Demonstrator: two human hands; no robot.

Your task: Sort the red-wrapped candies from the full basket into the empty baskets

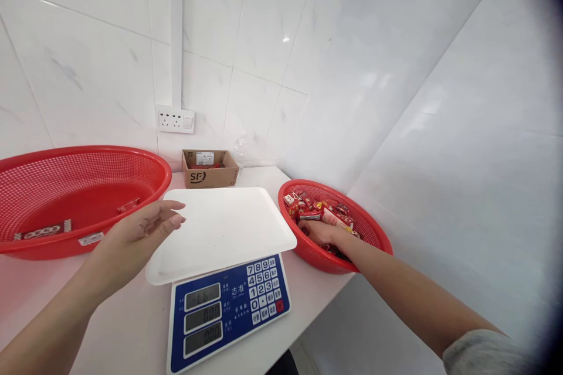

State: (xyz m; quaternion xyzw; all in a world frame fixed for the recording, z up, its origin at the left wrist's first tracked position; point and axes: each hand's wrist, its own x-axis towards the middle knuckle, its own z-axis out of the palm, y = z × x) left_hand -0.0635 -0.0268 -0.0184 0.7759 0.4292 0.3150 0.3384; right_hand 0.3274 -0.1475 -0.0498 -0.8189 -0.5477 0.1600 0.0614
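Left hand (138, 233), lower left: fingers half-curled, empty. Right hand (321, 233) in shiny packets (335, 218), center-right, can't tell its grip.

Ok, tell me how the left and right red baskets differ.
The left basket shows a few packets; the right basket holds a heap. The right hand is inside the right basket; no hand is inside the left basket. The left basket looks larger in view than the right basket. Both are red with perforated walls.
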